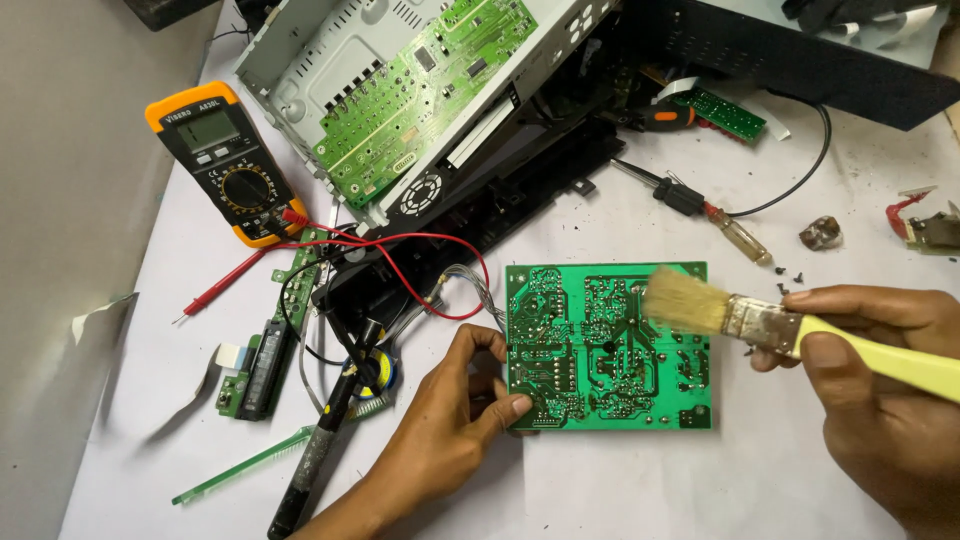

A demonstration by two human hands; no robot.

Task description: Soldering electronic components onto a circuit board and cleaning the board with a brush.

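Note:
A green circuit board [600,370] lies solder side up on the white table [640,490]. My left hand [455,415] pinches its lower left edge, thumb on top. My right hand [885,385] grips the yellow handle of a paintbrush [780,328]. The brush's pale bristles rest over the board's upper right corner. A bundle of thin grey wires [465,290] runs from the board's left edge toward the black chassis.
An orange-and-black multimeter [225,160] with red probe leads sits at the back left. An opened metal chassis with a green board [420,90] fills the back. A soldering iron [320,450], a screwdriver [700,205], a narrow display board [262,365] and loose screws lie around.

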